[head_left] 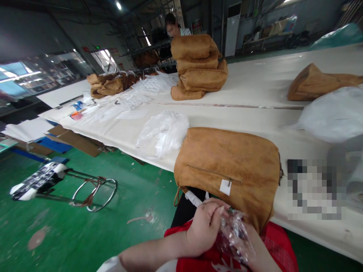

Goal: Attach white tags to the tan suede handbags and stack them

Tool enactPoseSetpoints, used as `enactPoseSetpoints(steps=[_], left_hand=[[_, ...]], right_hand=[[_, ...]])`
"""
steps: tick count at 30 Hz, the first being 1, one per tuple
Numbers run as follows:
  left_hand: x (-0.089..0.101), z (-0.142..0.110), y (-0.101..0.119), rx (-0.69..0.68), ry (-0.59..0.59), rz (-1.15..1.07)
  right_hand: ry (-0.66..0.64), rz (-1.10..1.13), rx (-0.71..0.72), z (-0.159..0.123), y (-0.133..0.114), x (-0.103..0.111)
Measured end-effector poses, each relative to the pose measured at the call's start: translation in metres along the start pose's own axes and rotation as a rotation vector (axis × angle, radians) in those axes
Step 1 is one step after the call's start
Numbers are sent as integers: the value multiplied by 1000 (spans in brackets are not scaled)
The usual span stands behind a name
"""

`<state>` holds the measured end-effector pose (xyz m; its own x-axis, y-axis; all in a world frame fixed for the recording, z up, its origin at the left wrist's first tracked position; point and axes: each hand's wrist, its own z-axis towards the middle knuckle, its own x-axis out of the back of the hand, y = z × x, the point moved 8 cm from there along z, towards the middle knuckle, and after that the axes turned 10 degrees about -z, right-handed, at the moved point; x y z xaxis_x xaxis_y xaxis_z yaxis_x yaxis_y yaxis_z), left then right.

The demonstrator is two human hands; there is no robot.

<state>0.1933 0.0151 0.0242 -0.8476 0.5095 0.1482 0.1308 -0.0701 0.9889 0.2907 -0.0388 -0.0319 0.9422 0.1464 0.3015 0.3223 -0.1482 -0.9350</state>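
Observation:
A tan leather bag (227,151) lies at the table's front edge, its lower side hanging toward my lap. It has a zip across the front and a small white tag (225,187). At its near edge, my left hand (205,226) is closed, thumb and fingers pinching at the top of a bunch of crinkled clear plastic wrap (231,230). The same wrap is gripped by my right hand (248,245), whose fingers are partly hidden behind it. A strap wrapped in white (193,199) runs from the bag's left corner toward my left hand.
Clear plastic bags (164,132) lie left of the leather bag, and another plastic bag (334,113) lies right. Stacked tan bags (202,79) stand farther back, with a person (184,31) behind. A stool (42,181) lies on the green floor at left.

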Motion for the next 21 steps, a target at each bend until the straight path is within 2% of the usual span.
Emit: enactPoseSetpoints(steps=[3, 5, 9, 11, 13, 16, 19, 21], left_hand=[[3, -4, 4, -24, 25, 23], [3, -5, 7, -24, -8, 1], [2, -4, 19, -97, -149, -68], [-3, -4, 26, -183, -258, -79], [-6, -5, 27, -217, -320, -90], [-5, -2, 16, -97, -261, -180], [-1, -2, -4, 148, -131, -430], [-1, -5, -16, 313, -78, -626]], right_hand=[[49, 86, 1, -1, -12, -5], [94, 115, -17, -4, -18, -5], [110, 181, -45, -7, -13, -5], [104, 205, -22, -5, -5, -4], [130, 207, 10, -2, 3, -1], [142, 231, -48, -1, 17, -2], [30, 390, -212, -6, 26, -17], [-25, 495, -257, -11, 22, -24]])
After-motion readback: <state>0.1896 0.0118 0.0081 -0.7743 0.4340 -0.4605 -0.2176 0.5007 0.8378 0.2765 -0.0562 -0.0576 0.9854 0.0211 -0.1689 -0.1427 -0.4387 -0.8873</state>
